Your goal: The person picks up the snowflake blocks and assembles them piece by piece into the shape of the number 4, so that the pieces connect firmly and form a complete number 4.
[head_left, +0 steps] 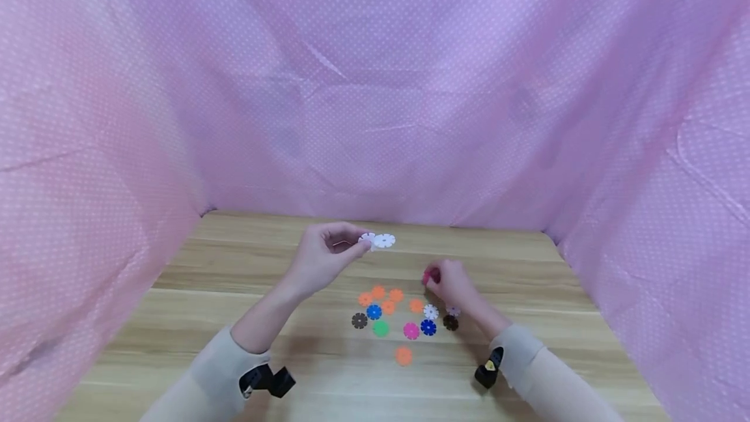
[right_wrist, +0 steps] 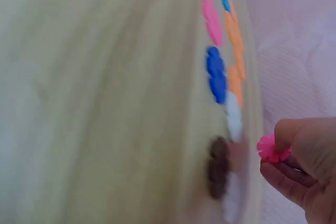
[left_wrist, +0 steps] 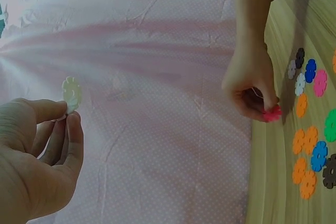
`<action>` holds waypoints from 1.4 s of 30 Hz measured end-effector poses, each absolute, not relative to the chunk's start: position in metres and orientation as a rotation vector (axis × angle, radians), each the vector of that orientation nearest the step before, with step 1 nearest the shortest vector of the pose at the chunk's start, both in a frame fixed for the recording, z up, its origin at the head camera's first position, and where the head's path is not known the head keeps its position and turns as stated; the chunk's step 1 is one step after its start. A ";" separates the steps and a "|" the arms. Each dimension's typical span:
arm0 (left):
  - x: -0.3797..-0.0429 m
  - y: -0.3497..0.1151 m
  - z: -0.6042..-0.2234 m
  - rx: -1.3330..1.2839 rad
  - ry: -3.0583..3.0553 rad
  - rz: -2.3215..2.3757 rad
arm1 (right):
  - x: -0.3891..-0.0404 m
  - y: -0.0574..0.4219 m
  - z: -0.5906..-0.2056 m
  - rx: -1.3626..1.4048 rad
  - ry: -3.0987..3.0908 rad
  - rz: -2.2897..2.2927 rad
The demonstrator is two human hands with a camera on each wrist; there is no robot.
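Between thumb and fingers, my left hand pinches a pair of joined white notched discs, raised over the far part of the table. In the left wrist view the white discs stand up from the fingertips. My right hand pinches a pink notched disc just beyond the loose discs; its fingers cover part of it. Nearest that hand on the table lie a white disc, an orange disc and a dark brown disc.
Several orange discs lie with a blue disc, a brown disc and a green disc. A pink disc touches or nearly touches a dark blue one. Pink dotted cloth surrounds the wooden table.
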State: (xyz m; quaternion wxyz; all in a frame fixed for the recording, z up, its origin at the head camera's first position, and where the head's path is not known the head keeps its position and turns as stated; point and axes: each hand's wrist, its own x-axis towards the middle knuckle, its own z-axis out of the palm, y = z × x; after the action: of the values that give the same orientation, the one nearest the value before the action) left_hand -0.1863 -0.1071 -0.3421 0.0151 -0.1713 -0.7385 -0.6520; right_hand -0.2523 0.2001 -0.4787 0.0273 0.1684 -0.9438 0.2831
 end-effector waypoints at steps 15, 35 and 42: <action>-0.191 -0.098 -0.332 -0.623 -2.207 -1.978 | -0.241 0.188 -0.360 0.619 -2.405 1.393; -0.185 -0.096 -0.344 -0.627 -2.228 -1.944 | -0.195 0.157 -0.331 0.889 -2.148 1.761; -0.185 -0.094 -0.343 -0.642 -2.222 -1.952 | -0.192 0.154 -0.332 0.899 -2.153 1.734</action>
State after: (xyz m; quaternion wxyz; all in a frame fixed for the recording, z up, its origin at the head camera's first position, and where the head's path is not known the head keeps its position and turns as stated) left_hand -0.1850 -0.0943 -0.3429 0.0577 -0.2119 -0.7329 -0.6439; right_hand -0.1923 0.1539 -0.3318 0.1172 0.3072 -0.7355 0.5924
